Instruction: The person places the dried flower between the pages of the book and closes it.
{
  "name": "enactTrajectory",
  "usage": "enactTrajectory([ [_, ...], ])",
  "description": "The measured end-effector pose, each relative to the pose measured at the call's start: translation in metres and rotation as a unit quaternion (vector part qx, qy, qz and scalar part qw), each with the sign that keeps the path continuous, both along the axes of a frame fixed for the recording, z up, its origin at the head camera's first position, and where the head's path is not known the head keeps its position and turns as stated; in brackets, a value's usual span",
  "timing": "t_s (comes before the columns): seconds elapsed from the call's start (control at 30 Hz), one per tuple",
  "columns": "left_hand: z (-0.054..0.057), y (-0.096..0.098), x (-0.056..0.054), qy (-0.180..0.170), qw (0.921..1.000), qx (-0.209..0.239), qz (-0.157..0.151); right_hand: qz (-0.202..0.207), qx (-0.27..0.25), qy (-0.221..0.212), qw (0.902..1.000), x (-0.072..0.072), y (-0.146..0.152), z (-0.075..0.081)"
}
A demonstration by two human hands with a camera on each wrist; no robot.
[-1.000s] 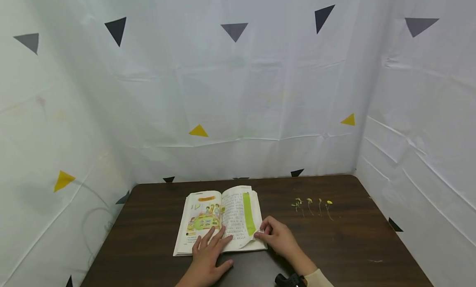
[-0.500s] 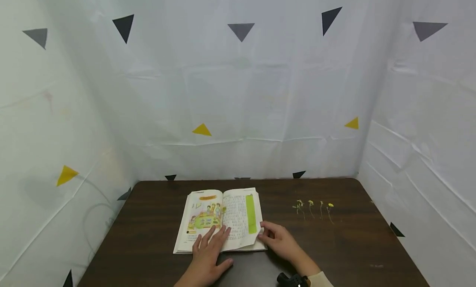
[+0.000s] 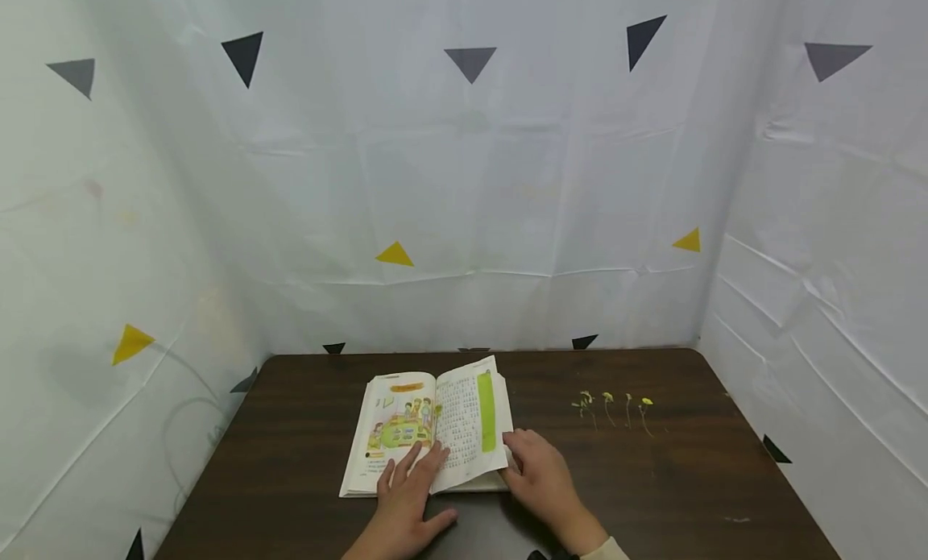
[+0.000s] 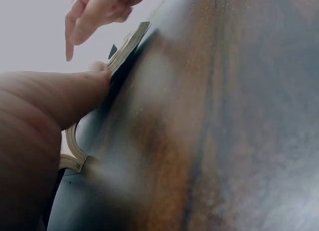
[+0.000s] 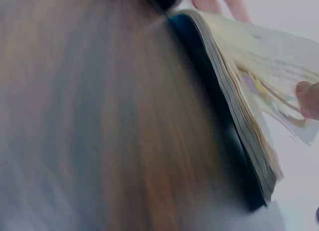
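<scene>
An open book (image 3: 395, 475) lies on the dark wooden table, a colourful picture on its left page. The right page (image 3: 457, 419), with lines of text and a green strip, stands lifted and tilted from the pages under it. At its lower right edge my right hand (image 3: 540, 475) holds it with bent fingers. In the right wrist view a fingertip (image 5: 309, 100) lies against the raised page, over the thick stack of leaves. My left hand (image 3: 406, 504) rests with spread fingers on the lower part of the book near the spine; its thumb (image 4: 84, 94) shows beside the book's edge.
Several small plant sprigs with thin stems, one with a yellow flower (image 3: 646, 402), lie in a row right of the book. A white curtain (image 3: 464, 189) with triangles surrounds the table (image 3: 689, 479) at the back and both sides.
The right page has gone from a curled lower corner to being raised and swung slightly leftward. My right hand has stayed at its edge, turning a little; the left hand keeps its place.
</scene>
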State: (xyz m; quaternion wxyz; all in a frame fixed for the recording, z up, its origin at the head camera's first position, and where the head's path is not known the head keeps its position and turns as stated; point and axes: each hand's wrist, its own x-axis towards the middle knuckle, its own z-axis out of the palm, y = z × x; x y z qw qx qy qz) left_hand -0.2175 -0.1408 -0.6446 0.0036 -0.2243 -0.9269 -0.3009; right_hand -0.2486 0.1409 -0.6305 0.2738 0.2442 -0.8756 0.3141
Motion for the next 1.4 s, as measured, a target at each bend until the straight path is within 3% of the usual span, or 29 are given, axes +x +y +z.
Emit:
enactTrajectory([
  [0.07, -0.001, -0.001, 0.001, 0.000, 1.0000, 0.002, -0.008, 0.035, 0.006, 0.045, 0.9983, 0.001, -0.004, 0.000],
  [0.1, -0.001, -0.001, 0.001, 0.000, 0.9999, 0.002, -0.010, 0.058, 0.002, 0.047, 0.9972, 0.001, -0.005, 0.000],
  [0.17, 0.000, -0.002, 0.002, -0.001, 0.9999, 0.006, -0.012, 0.105, -0.016, 0.019, 0.9942, 0.003, -0.007, -0.001],
  [0.27, 0.001, -0.002, 0.001, -0.010, 0.9996, 0.017, -0.018, 0.158, -0.051, -0.068, 0.9838, 0.005, -0.006, -0.006],
  [0.37, 0.002, -0.003, -0.001, -0.027, 0.9988, 0.022, -0.036, 0.180, -0.061, -0.122, 0.9741, 0.005, -0.005, -0.011],
  [0.6, 0.008, -0.004, 0.002, -0.103, 0.9917, -0.021, -0.074, 0.187, -0.051, -0.150, 0.9696, 0.005, -0.003, -0.016],
  [0.77, 0.027, -0.004, 0.013, -0.120, 0.9899, -0.051, -0.055, 0.187, -0.039, -0.127, 0.9734, 0.003, -0.006, -0.015],
  [0.93, 0.040, -0.003, 0.021, -0.106, 0.9905, -0.082, -0.031, 0.188, -0.025, -0.099, 0.9768, 0.001, -0.004, -0.015],
  [1.13, 0.043, -0.008, 0.027, -0.098, 0.9888, -0.111, 0.018, 0.186, -0.022, -0.165, 0.9685, 0.001, -0.004, -0.015],
  [1.3, 0.041, -0.015, 0.030, -0.098, 0.9835, -0.139, 0.061, 0.182, -0.022, -0.176, 0.9671, -0.001, -0.004, -0.012],
  [1.4, 0.038, -0.021, 0.032, -0.113, 0.9761, -0.162, 0.090, 0.178, -0.022, -0.187, 0.9659, 0.000, -0.003, -0.011],
])
